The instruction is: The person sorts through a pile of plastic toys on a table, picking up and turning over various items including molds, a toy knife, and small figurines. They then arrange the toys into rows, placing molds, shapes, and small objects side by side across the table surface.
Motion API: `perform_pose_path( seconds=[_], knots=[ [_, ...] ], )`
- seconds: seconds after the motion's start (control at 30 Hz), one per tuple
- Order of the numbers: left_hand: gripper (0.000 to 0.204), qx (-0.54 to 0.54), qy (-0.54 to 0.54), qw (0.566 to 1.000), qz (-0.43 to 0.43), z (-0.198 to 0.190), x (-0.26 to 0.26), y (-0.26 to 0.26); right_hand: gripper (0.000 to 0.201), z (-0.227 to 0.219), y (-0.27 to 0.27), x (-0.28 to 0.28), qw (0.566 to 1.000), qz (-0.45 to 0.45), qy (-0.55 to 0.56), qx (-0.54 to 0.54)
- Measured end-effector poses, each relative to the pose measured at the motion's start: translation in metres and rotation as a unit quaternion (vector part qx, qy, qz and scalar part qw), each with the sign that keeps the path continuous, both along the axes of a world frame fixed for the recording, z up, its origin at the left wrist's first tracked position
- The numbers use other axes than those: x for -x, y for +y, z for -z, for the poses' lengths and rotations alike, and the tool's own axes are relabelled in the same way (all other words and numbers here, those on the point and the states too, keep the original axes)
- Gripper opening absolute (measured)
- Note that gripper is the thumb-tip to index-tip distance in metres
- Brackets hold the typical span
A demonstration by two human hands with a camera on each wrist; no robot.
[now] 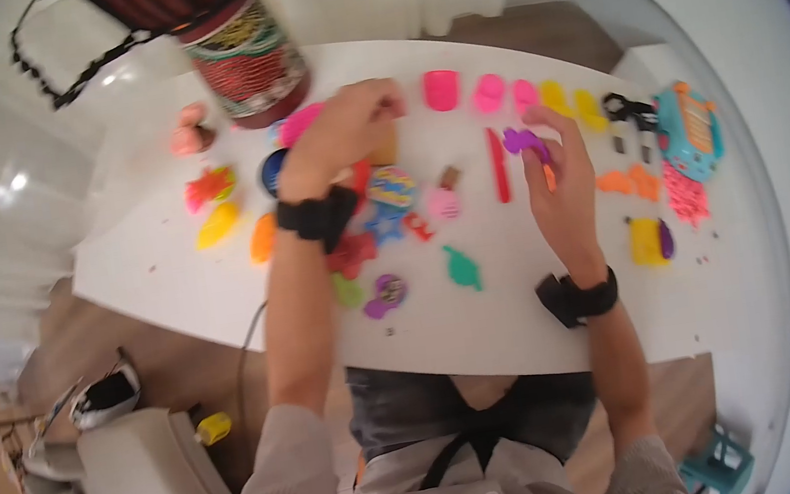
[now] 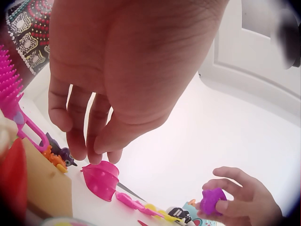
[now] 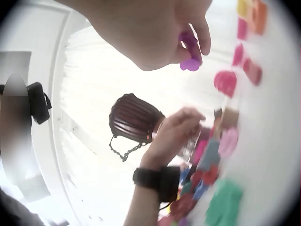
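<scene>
My right hand (image 1: 564,193) is raised above the white table and pinches a small purple plastic toy piece (image 2: 214,201) between thumb and fingers. The piece has a lobed outline; its exact kind I cannot tell. My left hand (image 1: 353,126) hovers over the back of the table, its fingers hanging loosely curled with nothing between them. In the left wrist view its fingertips come just above a pink cup-shaped piece (image 2: 101,181). A pink bristled brush (image 2: 30,127) and a tan block (image 2: 47,181) are near that hand. Under the right hand lies a red stick (image 1: 499,165).
A dark red drum with beaded bands (image 1: 248,60) stands at the back left. Pink pieces (image 1: 488,92), yellow pieces (image 1: 588,109) and a turquoise toy (image 1: 687,133) line the back right. A blue star (image 1: 386,222) and a green leaf-shaped piece (image 1: 463,268) lie nearer the front.
</scene>
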State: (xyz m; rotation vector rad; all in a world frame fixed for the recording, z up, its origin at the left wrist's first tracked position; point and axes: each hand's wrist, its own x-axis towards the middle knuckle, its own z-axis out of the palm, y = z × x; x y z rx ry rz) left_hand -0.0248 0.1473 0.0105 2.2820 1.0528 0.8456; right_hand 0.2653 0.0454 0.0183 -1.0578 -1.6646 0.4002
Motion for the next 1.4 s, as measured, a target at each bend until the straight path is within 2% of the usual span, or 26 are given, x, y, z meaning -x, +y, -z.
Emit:
perform_pose_path(
  seconds=[0.03, 0.1, 0.23, 0.33, 0.43, 0.53, 0.6, 0.63, 0.7, 0.8, 1.03, 1.1, 1.23, 1.3, 1.33, 1.4],
  knots=[
    [0.016, 0.021, 0.013, 1.0, -0.005, -0.007, -0.002, -0.004, 0.038, -0.002, 0.003, -0.014, 1.0, 0.017, -0.016, 0.0],
    [0.014, 0.021, -0.003, 1.0, -0.007, -0.015, -0.01, -0.011, 0.038, -0.004, 0.01, -0.034, 0.995, 0.033, 0.087, 0.039],
    [0.011, 0.027, -0.003, 0.999, -0.024, -0.021, -0.016, -0.015, 0.035, 0.002, 0.019, -0.057, 0.99, 0.067, 0.112, 0.056],
    [0.01, 0.025, 0.001, 0.999, -0.026, -0.02, -0.015, -0.014, 0.027, 0.004, 0.02, -0.054, 0.987, 0.034, 0.132, 0.085],
    [0.011, 0.03, 0.007, 0.999, -0.032, -0.02, -0.016, -0.015, 0.02, -0.001, 0.015, -0.045, 0.989, 0.035, 0.071, 0.124],
    [0.011, 0.029, 0.014, 0.999, -0.033, -0.019, -0.016, -0.015, 0.018, -0.006, 0.009, -0.04, 0.988, -0.012, 0.057, 0.146],
    [0.011, 0.027, 0.018, 0.999, -0.03, -0.019, -0.017, -0.015, 0.019, -0.014, 0.002, -0.041, 0.968, -0.078, -0.011, 0.24],
    [0.011, 0.032, 0.018, 0.999, -0.033, -0.019, -0.016, -0.015, 0.019, -0.015, -0.002, -0.042, 0.967, -0.076, -0.01, 0.242],
    [0.011, 0.037, 0.02, 0.998, -0.037, -0.02, -0.016, -0.015, 0.018, -0.017, -0.007, -0.042, 0.956, -0.132, -0.171, 0.197],
    [0.012, 0.039, 0.02, 0.998, -0.035, -0.02, -0.015, -0.015, 0.018, -0.027, -0.013, -0.038, 0.941, -0.139, -0.203, 0.232],
    [0.011, 0.058, 0.037, 0.997, -0.032, -0.018, -0.015, -0.014, 0.019, -0.011, -0.015, -0.042, 0.93, -0.155, -0.235, 0.235],
    [0.011, 0.065, 0.039, 0.997, -0.022, -0.017, -0.013, -0.011, 0.015, -0.006, -0.015, -0.045, 0.939, -0.169, -0.244, 0.175],
    [0.01, 0.082, 0.038, 0.996, -0.005, -0.018, -0.014, -0.011, 0.016, -0.01, -0.018, -0.044, 0.937, -0.158, -0.255, 0.178],
    [0.012, 0.083, 0.051, 0.995, -0.03, -0.022, -0.017, -0.016, 0.011, -0.03, -0.022, -0.039, 0.9, -0.146, -0.206, 0.357],
    [0.012, 0.086, 0.052, 0.994, -0.032, -0.021, -0.016, -0.015, 0.017, -0.014, -0.021, -0.045, 0.919, -0.145, -0.231, 0.283],
    [0.012, 0.088, 0.056, 0.994, -0.033, -0.023, -0.018, -0.016, 0.018, -0.001, -0.02, -0.05, 0.925, -0.128, -0.253, 0.253]
  ],
)
